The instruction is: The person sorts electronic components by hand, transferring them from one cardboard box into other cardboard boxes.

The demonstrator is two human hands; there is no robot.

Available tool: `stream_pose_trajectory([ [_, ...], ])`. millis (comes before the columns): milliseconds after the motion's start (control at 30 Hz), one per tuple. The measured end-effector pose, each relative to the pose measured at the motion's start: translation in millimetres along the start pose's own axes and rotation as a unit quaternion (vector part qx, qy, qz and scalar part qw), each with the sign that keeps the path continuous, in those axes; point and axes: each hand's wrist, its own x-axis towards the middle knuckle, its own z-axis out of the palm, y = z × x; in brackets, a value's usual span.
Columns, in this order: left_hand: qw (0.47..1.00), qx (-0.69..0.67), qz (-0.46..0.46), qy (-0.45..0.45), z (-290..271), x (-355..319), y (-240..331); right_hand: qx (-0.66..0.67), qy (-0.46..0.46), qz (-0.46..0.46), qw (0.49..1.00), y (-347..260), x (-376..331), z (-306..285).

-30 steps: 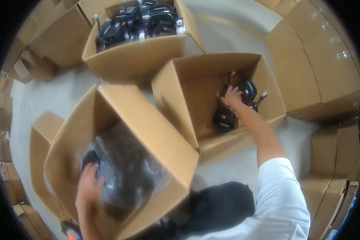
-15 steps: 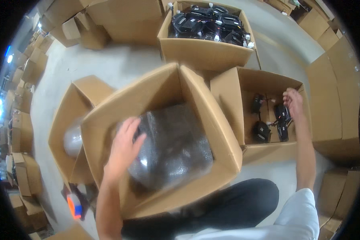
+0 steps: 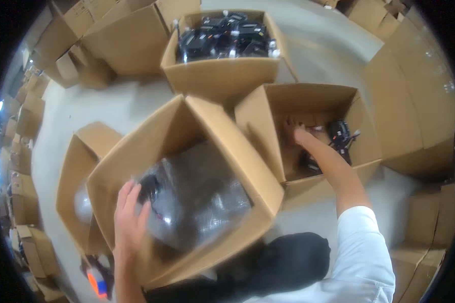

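The right hand (image 3: 294, 132), grip unclear, has moved left of wired black modules (image 3: 338, 130), shifting work there, the left hand (image 3: 130, 214) half-open, apparently empty, beside plastic film (image 3: 202, 197).

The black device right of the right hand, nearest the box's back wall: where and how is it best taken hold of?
Probably grip the black device by its compact body's opposite sides, from above: the box opens upward and its walls limit side access. The thin cable looks weaker.
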Motion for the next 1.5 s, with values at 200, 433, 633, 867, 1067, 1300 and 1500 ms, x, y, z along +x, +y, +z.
stream_pose_trajectory([
  [200,1.000,0.014,-0.015,0.013,-0.4,-11.6,4.9,-0.004,-0.071,-0.011,0.997,-8.3,35.5,5.0],
  [433,0.983,-0.179,-0.046,-0.003,-1.9,33.4,44.9,0.574,0.199,-0.147,0.781,120.4,-18.6,-35.6],
  [633,0.965,-0.246,0.094,0.001,-17.0,81.6,115.2,0.612,0.108,-0.485,0.615,16.3,-239.5,-222.1],
  [867,0.915,-0.387,-0.044,-0.110,-16.3,66.6,135.8,0.516,0.117,-0.611,0.588,-100.1,-241.7,-254.0],
  [1067,0.696,-0.655,-0.293,0.018,70.4,31.9,-45.8,0.669,0.060,-0.399,0.623,-11.2,-202.1,-210.9],
  [1300,0.693,-0.559,-0.454,0.038,182.3,71.7,-140.9,0.721,0.078,-0.144,0.673,91.3,-111.6,-111.0],
  [1500,0.920,-0.022,-0.390,0.004,222.8,80.7,-202.4,0.224,0.058,-0.113,0.966,127.9,-29.4,5.0],
])
